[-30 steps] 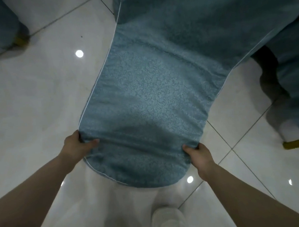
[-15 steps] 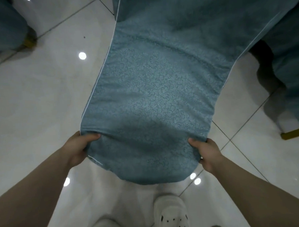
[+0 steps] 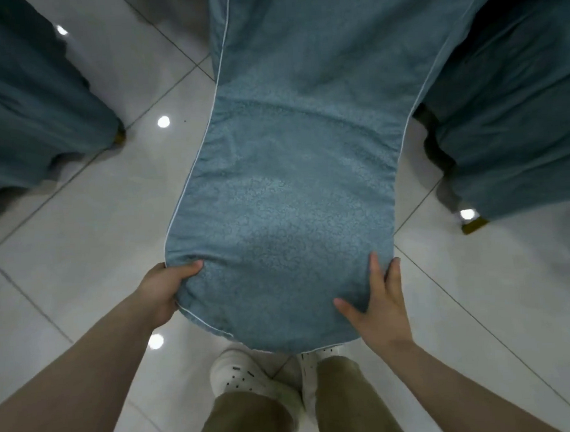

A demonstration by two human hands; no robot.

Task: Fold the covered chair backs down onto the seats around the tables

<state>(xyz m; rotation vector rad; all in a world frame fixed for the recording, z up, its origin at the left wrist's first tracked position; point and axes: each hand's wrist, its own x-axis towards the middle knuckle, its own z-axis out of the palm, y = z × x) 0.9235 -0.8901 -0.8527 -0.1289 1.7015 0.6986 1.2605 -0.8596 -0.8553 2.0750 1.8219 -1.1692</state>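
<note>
A chair back in a teal patterned cover (image 3: pixel 286 199) with white piping fills the middle of the view, its rounded top end nearest me. My left hand (image 3: pixel 164 291) grips the left corner of that top end, thumb on the upper face. Fingers spread, my right hand (image 3: pixel 376 306) lies flat against the right side of the cover near the top edge, holding nothing. The chair's seat is hidden beyond the back.
Two more teal-covered chairs stand on the glossy white tile floor (image 3: pixel 66 258), one at the left (image 3: pixel 34 106) and one at the right (image 3: pixel 514 114), each with a gold leg tip showing. My white shoes (image 3: pixel 241 377) and khaki trousers are directly below the chair back.
My right hand has let go of the right corner and now rests flat with spread fingers on the cover. The chair back sits closer over my feet; my left hand keeps its grip.
</note>
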